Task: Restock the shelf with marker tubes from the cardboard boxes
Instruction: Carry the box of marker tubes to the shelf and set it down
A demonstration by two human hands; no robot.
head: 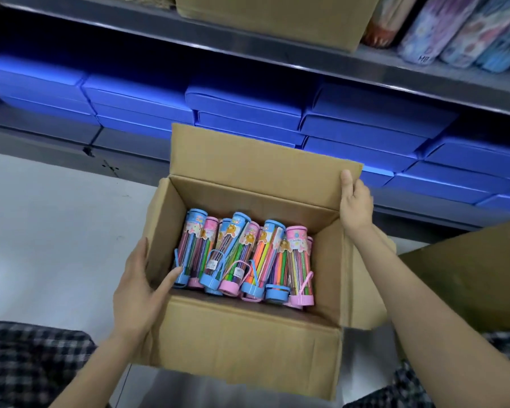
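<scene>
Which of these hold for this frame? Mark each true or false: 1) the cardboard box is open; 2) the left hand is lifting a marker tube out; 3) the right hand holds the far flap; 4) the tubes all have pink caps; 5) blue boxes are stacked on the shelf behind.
1) True: the cardboard box has its flaps up, and the marker tubes lie inside it.
2) False: the left hand grips the box's left wall, thumb inside near the tubes, holding no tube.
3) True: the right hand holds the far flap at its right corner.
4) False: the caps are a mix of blue and pink.
5) True: flat blue boxes are stacked along the shelf.
</scene>
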